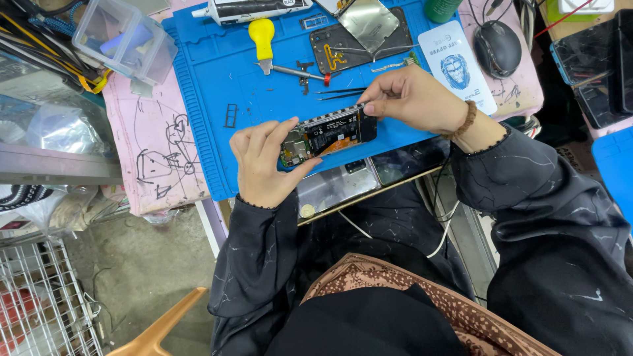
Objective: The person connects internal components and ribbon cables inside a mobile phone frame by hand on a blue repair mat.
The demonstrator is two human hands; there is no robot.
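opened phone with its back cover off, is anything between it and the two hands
Nothing visible. The left hand grips the left end of the opened black phone with bare circuit board, and the right hand pinches its upper right edge. Both touch it directly above the blue rubber work mat. The black tweezers lie apart, behind it.

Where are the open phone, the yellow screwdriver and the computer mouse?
Phone [330, 135]: head view, on its exposed insides, between the two hands.
Screwdriver [262, 36]: head view, on its yellow handle, on the blue mat.
Mouse [498, 47]: head view, on the middle of its dark back.
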